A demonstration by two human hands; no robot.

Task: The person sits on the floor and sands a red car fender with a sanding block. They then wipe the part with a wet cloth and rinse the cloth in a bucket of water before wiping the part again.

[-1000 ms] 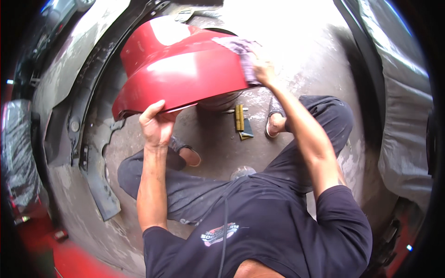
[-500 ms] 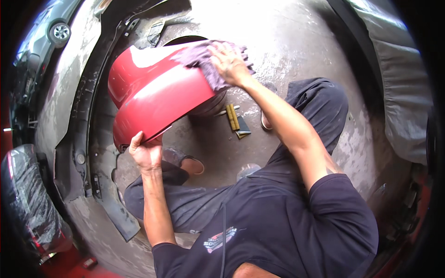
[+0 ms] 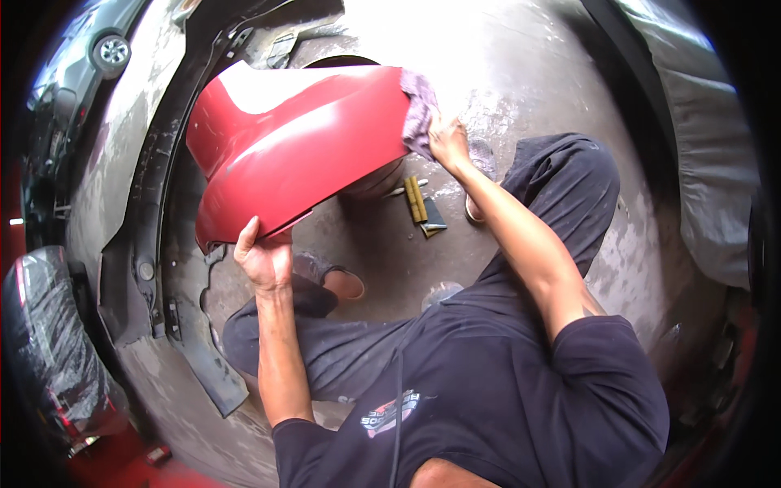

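A glossy red car bumper panel (image 3: pixel 301 154) stands tilted on the wet concrete floor in front of me. My left hand (image 3: pixel 262 259) grips its lower near edge. At the panel's right end my right hand (image 3: pixel 447 140) presses a purple-grey cloth (image 3: pixel 418 112) against the red surface. Both forearms reach up from my dark shirt, and I sit with my legs in grey trousers on the floor.
A black plastic bumper part (image 3: pixel 154 244) lies curved along the left. Yellow-handled tools (image 3: pixel 416 200) rest on the floor under the panel's right end. A grey covered car side (image 3: pixel 716 179) is at the right, a parked car (image 3: pixel 89 57) at the upper left.
My right hand with the cloth has slid from the panel's top down to its right end. The panel has shifted in view, and my left hand keeps its hold on the lower edge.
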